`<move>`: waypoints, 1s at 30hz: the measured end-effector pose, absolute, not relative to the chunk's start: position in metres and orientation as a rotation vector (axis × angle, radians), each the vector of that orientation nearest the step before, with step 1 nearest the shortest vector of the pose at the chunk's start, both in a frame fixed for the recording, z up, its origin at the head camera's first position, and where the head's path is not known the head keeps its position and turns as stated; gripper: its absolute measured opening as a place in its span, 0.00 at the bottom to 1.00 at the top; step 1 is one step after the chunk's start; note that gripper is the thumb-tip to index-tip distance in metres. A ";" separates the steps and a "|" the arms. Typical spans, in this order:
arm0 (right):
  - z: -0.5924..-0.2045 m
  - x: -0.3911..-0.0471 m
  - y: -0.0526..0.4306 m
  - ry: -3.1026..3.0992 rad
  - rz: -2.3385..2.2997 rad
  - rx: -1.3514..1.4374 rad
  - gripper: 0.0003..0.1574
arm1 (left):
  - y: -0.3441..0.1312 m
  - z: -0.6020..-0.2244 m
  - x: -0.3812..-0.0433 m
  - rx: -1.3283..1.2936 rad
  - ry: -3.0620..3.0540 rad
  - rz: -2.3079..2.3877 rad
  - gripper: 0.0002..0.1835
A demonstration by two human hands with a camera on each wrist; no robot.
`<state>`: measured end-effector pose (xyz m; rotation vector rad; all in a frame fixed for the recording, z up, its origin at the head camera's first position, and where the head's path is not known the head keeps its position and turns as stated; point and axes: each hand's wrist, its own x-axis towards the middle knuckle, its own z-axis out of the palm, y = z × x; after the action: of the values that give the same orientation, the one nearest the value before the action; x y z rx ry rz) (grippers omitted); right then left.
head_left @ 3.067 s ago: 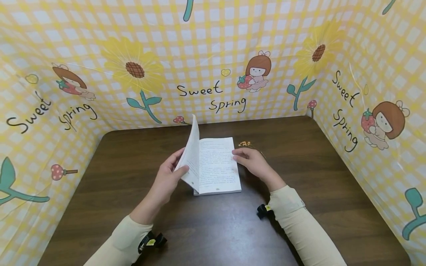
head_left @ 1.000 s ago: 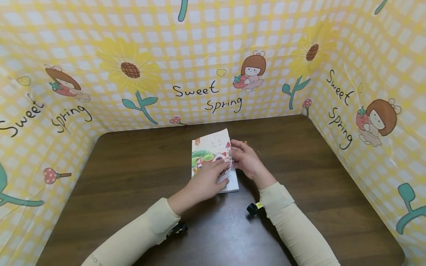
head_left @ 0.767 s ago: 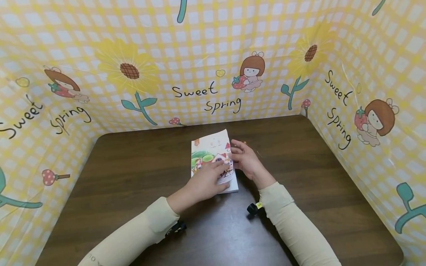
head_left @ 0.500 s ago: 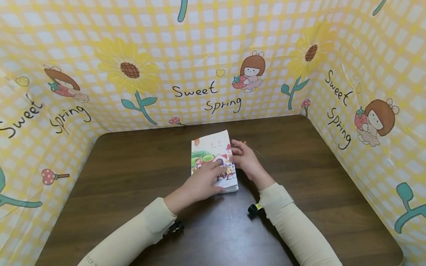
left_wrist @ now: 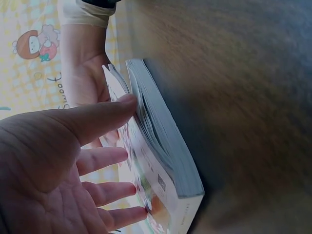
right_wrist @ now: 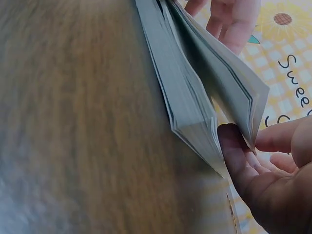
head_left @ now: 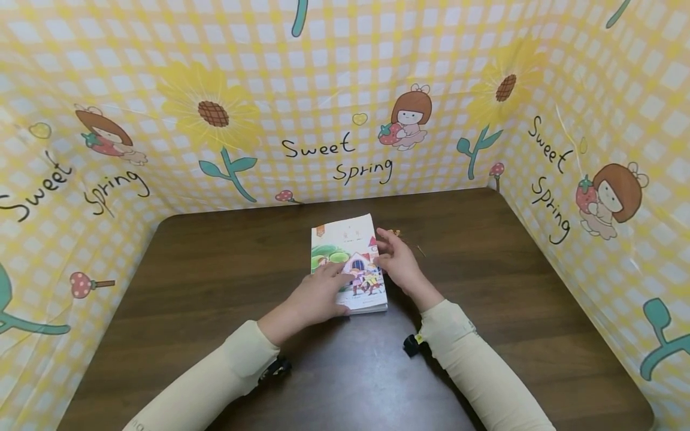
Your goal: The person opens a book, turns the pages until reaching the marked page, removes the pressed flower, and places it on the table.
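A paperback book [head_left: 360,230] lies on the table with its illustrated front cover up. Its cover and some front pages stand slightly raised at the right side, leaving a wedge-shaped gap above the page block [right_wrist: 178,73]. My left hand [head_left: 318,293] rests on the lower left of the cover with straight, spread fingers, thumb near the bottom edge. At the right edge, my right hand [head_left: 401,263] has the raised cover and pages [right_wrist: 234,83] between thumb and finger, one digit reaching into the gap. In the left wrist view, the bottom page edges [left_wrist: 168,131] show.
Behind the right hand lies a small yellow-orange flower-like piece [head_left: 397,233] with a thin stem. A brown wooden table [head_left: 226,257] carries everything. Yellow checked cloth [head_left: 323,78] with printed figures walls off the back and both sides. Black devices [head_left: 412,345] sit on both wrists.
The book was open, with my left hand holding up the turned pages; now its cover lies over them. My left hand has lately slid left and nearer across the cover. The raised part has sunk a little.
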<state>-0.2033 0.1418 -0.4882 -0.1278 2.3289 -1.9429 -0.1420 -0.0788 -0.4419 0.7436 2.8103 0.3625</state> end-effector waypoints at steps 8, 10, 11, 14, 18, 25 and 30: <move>-0.489 -0.200 0.142 2.518 -1.797 -0.211 0.46 | -0.080 -0.443 -0.143 0.745 2.809 0.352 0.37; -0.490 -0.200 0.142 2.532 -1.783 -0.225 0.46 | -0.080 -0.444 -0.143 0.747 2.812 0.343 0.37; -0.490 -0.200 0.142 2.540 -1.775 -0.232 0.46 | -0.080 -0.444 -0.143 0.747 2.813 0.340 0.37; -0.491 -0.201 0.143 2.546 -1.766 -0.239 0.47 | -0.080 -0.446 -0.144 0.744 2.811 0.341 0.37; -0.491 -0.200 0.144 2.539 -1.765 -0.230 0.47 | -0.080 -0.447 -0.144 0.741 2.800 0.341 0.37; -0.490 -0.199 0.145 2.565 -1.729 -0.243 0.46 | -0.081 -0.448 -0.143 0.744 2.807 0.323 0.37; -0.488 -0.198 0.145 2.712 -1.584 -0.307 0.45 | -0.082 -0.450 -0.143 0.746 2.813 0.318 0.37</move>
<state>-0.1977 0.1451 -0.4878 -0.3072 2.7119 -1.5844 -0.1431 -0.0815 -0.4495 0.7458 2.8133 0.3181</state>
